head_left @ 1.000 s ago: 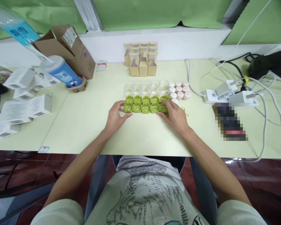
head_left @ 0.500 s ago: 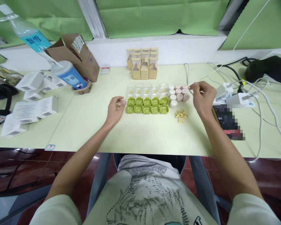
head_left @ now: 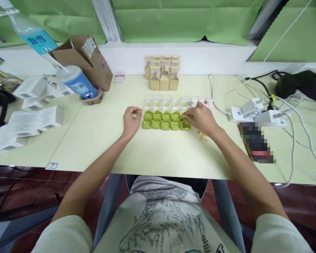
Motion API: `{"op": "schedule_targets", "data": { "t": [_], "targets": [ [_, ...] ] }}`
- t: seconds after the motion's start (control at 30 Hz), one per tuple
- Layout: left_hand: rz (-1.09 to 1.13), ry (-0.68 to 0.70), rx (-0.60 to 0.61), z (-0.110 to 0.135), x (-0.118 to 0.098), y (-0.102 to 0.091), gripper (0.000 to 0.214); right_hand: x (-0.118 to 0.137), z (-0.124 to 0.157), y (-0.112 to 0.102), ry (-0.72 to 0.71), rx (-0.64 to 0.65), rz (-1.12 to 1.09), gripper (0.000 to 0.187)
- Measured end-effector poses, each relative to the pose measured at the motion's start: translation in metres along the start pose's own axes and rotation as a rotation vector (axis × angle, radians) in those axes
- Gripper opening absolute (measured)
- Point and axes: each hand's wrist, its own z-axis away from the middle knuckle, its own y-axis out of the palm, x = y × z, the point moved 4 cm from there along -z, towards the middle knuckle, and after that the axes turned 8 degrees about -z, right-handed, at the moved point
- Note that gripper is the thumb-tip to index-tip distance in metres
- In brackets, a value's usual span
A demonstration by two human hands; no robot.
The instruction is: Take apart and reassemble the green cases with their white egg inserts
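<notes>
Two rows of small green cups (head_left: 165, 120) stand side by side in the middle of the pale table (head_left: 158, 154). Behind them is a row of clear lidded cups (head_left: 166, 102). My left hand (head_left: 131, 121) rests at the left end of the green rows, fingers curled with thumb and forefinger pinched; what they hold is too small to make out. My right hand (head_left: 201, 118) lies over the right end of the green rows, fingertips pinched at the far-right cup. It hides most of the pink-white round caps (head_left: 207, 101). Small yellow pieces (head_left: 202, 135) lie beside my right wrist.
Small tan cartons (head_left: 162, 72) stand at the back by the wall. To the left are an open cardboard box (head_left: 87, 58), a blue-labelled tub (head_left: 77, 83), a water bottle (head_left: 30, 30) and white leaflets (head_left: 28, 119). Power strips and cables (head_left: 255, 109) lie at the right.
My right hand has come down from near the cables to the right end of the green cups. My left hand has stayed at the left end.
</notes>
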Motion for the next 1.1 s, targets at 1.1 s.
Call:
{"op": "schedule_targets", "data": {
  "t": [1.1],
  "targets": [
    [0.045,-0.025,0.046,-0.001,0.0,0.002,0.012,-0.049,0.02,-0.02,0.056,-0.696,-0.448,0.026]
  ]
}}
